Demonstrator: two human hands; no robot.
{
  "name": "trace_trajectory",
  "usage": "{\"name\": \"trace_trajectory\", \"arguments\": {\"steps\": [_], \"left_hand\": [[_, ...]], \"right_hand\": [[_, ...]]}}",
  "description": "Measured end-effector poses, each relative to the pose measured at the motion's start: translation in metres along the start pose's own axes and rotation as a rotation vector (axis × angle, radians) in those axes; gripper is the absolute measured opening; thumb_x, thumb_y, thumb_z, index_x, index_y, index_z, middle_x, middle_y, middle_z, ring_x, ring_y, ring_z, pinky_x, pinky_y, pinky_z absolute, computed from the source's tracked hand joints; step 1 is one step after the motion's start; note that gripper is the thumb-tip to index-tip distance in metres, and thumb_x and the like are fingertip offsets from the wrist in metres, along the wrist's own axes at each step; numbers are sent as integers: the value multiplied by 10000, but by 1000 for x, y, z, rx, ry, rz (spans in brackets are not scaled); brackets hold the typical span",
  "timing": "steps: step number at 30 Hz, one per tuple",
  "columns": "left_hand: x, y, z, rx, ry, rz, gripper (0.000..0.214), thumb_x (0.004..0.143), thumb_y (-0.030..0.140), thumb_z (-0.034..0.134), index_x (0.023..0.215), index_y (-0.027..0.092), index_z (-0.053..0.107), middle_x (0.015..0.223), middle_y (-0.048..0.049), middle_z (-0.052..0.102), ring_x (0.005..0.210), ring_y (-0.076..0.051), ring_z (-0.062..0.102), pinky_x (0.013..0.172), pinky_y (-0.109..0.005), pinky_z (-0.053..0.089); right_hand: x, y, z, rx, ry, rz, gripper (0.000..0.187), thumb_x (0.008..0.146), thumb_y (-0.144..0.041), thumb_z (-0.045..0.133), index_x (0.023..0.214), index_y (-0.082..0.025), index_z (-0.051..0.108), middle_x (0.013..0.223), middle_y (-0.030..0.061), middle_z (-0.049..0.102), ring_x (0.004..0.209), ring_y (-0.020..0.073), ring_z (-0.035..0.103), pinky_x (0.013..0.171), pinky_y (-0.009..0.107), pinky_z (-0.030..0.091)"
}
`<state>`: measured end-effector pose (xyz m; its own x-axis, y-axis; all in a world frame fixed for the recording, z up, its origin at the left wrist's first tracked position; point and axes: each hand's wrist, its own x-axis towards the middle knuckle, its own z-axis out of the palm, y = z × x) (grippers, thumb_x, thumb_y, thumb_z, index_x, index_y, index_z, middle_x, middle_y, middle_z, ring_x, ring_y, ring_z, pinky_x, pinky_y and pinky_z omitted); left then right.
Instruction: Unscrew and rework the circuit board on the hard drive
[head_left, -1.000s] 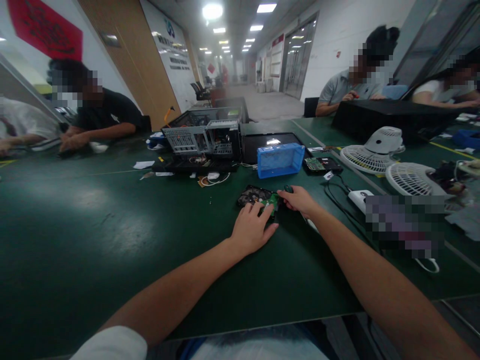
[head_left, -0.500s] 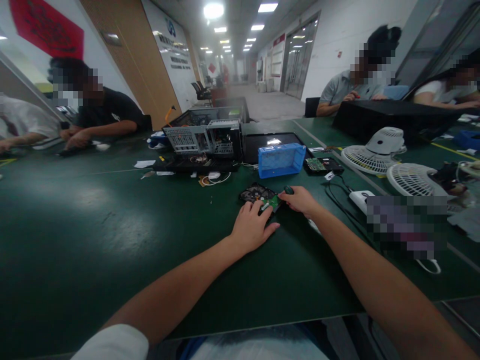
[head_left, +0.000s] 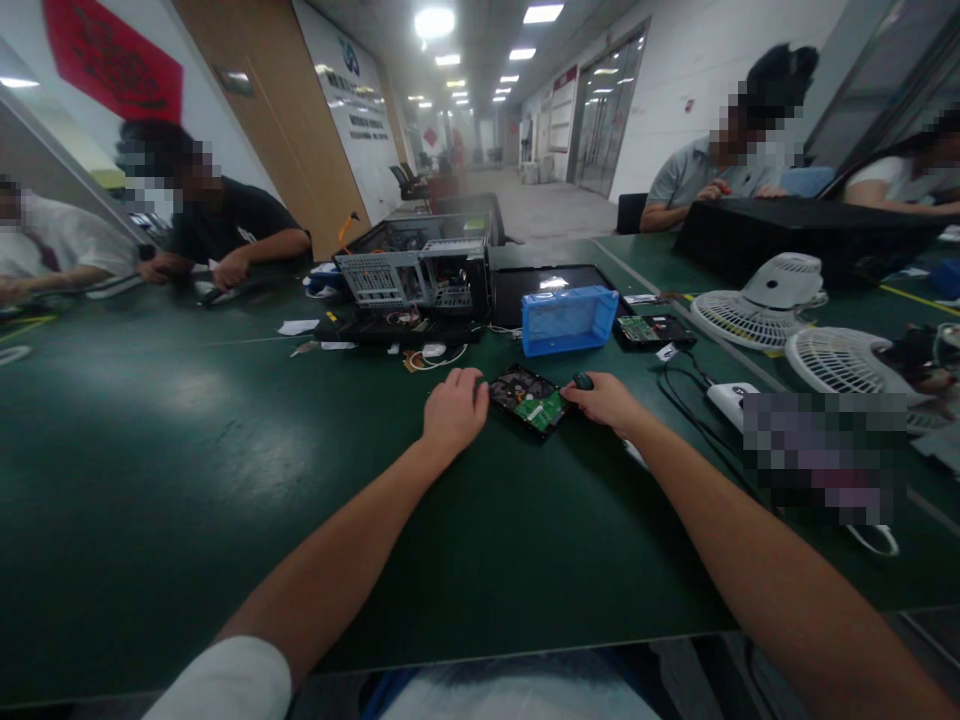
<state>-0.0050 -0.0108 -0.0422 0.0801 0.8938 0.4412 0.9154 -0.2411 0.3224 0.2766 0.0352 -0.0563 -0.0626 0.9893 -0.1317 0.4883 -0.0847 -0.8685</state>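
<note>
A black hard drive (head_left: 527, 397) with a green circuit board on top lies on the green table (head_left: 225, 440). My left hand (head_left: 454, 408) rests at the drive's left edge, fingers curled down against the table or the drive's side. My right hand (head_left: 604, 400) is closed at the drive's right corner around a dark-handled tool (head_left: 582, 380), probably a screwdriver, whose tip is hidden.
Behind the drive stand a blue plastic bin (head_left: 568, 319), an open computer case (head_left: 416, 277) and a second circuit board (head_left: 649, 330). Two white fans (head_left: 757, 300) and black cables (head_left: 686, 395) lie to the right. Several people sit at the table's far sides.
My left hand has slid off the top of the drive to its left edge, uncovering the green board. My right hand has stayed at the right corner.
</note>
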Motion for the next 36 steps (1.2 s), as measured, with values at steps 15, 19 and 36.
{"name": "trace_trajectory", "arguments": {"steps": [15, 19, 36], "left_hand": [[41, -127, -33, -104, -467, -310, 230, 869, 306, 662, 1052, 199, 752, 1001, -61, 751, 746, -173, 695, 733, -274, 543], [40, -128, -30, -157, -493, -284, 217, 876, 313, 643, 1015, 198, 764, 972, -56, 753, 691, -160, 689, 685, -268, 545], [41, -111, -28, 3, -394, -186, 153, 924, 265, 601, 978, 192, 724, 1022, -77, 734, 947, -231, 672, 875, -335, 511]], "right_hand": [[-3, -3, 0, 1, 11, 7, 181, 862, -345, 712, 900, -169, 695, 556, -37, 552, 436, 86, 417, 421, 215, 283], [-3, -2, 0, -10, 3, 2, 174, 861, -338, 708, 902, -170, 700, 584, -29, 582, 448, 88, 432, 419, 216, 281], [-3, -4, -1, -28, -4, 3, 202, 873, -364, 697, 930, -171, 707, 538, -44, 543, 437, 92, 423, 436, 220, 289]]}}
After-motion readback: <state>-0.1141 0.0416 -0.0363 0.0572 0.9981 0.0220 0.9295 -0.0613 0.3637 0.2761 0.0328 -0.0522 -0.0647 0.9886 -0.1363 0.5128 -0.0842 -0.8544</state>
